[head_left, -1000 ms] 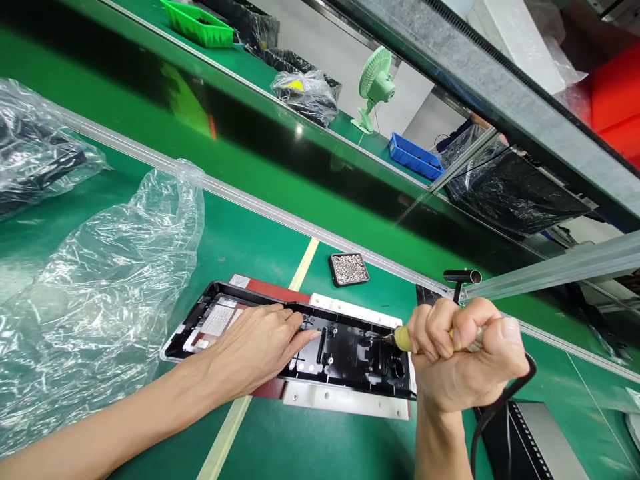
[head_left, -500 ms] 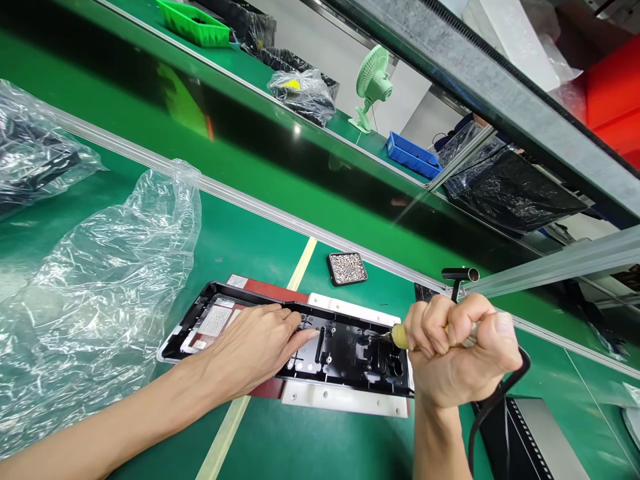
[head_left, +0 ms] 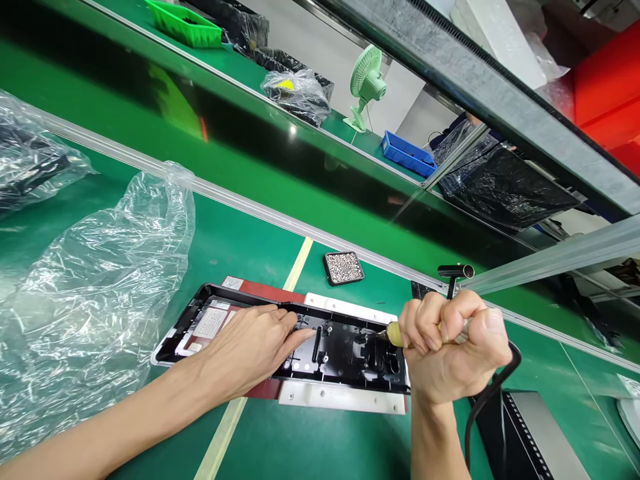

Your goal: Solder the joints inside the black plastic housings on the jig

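A long black plastic housing point(head_left: 345, 357) lies open side up on a red board point(head_left: 265, 388) with white fixture strips point(head_left: 345, 398) along its sides. Across the middle of the housing rests my left hand point(head_left: 263, 340), its thumb spread and its other fingers close together over the far rim. My right hand point(head_left: 455, 343) is closed in a fist around a corded soldering iron point(head_left: 394, 334) with a yellow grip. Its metal tip points left into the right part of the housing. Whether the tip touches the plastic I cannot tell.
Behind the housing sits a small black tray point(head_left: 344, 268) of tiny metal pieces. A metal tube holder point(head_left: 456, 271) stands beyond my right hand. Clear plastic bagging point(head_left: 110, 267) covers the left bench. A dark device point(head_left: 545, 433) lies at lower right. A metal rail point(head_left: 240, 207) crosses behind.
The whole view has shifted slightly. Both hands keep their places on the housing and the soldering iron, with no clear movement between them.
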The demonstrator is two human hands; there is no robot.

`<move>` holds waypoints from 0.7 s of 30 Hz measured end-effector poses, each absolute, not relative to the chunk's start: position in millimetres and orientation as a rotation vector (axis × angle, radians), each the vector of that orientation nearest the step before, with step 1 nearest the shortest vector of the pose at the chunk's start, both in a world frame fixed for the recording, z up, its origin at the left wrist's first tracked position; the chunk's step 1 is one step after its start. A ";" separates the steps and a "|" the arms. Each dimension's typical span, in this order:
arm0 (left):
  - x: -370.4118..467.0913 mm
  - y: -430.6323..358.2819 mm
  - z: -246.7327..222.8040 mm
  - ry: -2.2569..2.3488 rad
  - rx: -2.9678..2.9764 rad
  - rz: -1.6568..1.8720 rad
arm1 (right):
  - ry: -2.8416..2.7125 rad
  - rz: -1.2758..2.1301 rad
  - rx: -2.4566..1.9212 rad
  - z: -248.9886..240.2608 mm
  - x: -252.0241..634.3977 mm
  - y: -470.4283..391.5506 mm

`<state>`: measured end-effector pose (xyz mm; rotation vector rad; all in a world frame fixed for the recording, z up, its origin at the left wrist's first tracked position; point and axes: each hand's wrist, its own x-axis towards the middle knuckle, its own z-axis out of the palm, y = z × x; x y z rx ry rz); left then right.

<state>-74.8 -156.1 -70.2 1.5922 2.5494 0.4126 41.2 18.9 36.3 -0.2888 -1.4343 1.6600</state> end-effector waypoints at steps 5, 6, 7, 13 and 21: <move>-74.8 -155.8 -69.4 2.560 1.618 0.413 | -1.435 1.639 -0.302 37.3 40.1 18.9; -74.8 -155.5 -69.2 2.562 1.623 0.415 | -1.436 1.641 -0.301 37.5 40.0 18.8; -74.9 -155.4 -69.1 2.563 1.625 0.415 | -1.437 1.645 -0.297 37.7 40.0 18.7; -74.9 -155.3 -67.8 2.572 1.646 0.429 | -1.430 1.654 -0.303 38.6 39.7 18.0; -74.4 -156.3 -66.5 2.559 1.606 0.393 | -1.428 1.649 -0.321 38.9 38.8 17.4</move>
